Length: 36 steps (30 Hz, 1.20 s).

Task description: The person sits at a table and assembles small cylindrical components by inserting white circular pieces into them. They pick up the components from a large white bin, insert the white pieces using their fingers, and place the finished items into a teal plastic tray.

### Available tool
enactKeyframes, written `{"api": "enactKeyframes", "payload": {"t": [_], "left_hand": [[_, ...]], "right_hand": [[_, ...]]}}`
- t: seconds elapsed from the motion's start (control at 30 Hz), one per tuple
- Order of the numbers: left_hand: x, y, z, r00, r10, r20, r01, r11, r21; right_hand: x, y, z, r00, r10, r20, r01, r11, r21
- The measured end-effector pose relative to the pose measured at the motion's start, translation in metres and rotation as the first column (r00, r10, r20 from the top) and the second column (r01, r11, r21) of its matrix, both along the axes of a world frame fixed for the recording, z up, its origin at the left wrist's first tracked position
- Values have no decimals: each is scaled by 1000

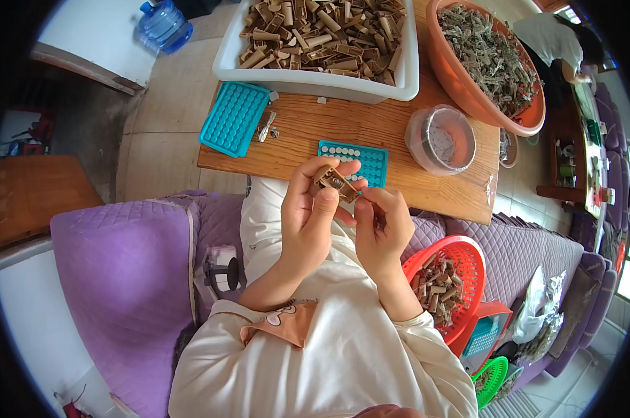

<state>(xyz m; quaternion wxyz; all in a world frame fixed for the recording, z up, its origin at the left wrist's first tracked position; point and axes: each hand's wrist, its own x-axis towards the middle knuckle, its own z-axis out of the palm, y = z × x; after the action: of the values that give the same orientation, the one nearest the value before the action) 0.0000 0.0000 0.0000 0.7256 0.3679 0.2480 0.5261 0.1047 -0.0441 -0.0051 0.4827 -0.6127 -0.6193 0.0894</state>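
Note:
In front of my chest my left hand (308, 219) is closed round a small brown hollow plastic casing (337, 184), its open side turned up. Something thin and metallic shows inside, too small to make out. The fingertips of my right hand (384, 226) are pinched together at the casing's right end; whatever they hold there is hidden. Just beyond my hands, a teal tray (374, 164) with round pockets lies on the wooden table (294, 136), white discs filling part of it.
A white tub (315, 82) of brown casings stands at the back. Also on the table are another teal tray (235, 118), a plastic-lined container (426, 143) and an orange basin (468, 80) of clear-and-grey parts. A red basket (476, 268) sits right on the purple sofa (120, 279).

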Motion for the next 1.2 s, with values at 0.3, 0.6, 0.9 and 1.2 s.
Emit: {"api": "enactKeyframes", "payload": {"t": [0.3,0.6,0.9,1.2], "left_hand": [[4,1,-4,933,-10,360,94,972,-215],[8,-6,-7,994,-24,108,27,999,-30],[11,-12,-23,963,-95,-253,98,995,2],[-5,4,-33,982,-186,5,180,942,-284]], "right_hand": [[1,5,9,745,26,-666,-201,961,-187],[2,11,17,608,97,-788,-272,958,-92],[29,18,-5,816,-7,-578,-335,809,-482],[85,52,-57,962,-178,-209,51,864,-501]]}}
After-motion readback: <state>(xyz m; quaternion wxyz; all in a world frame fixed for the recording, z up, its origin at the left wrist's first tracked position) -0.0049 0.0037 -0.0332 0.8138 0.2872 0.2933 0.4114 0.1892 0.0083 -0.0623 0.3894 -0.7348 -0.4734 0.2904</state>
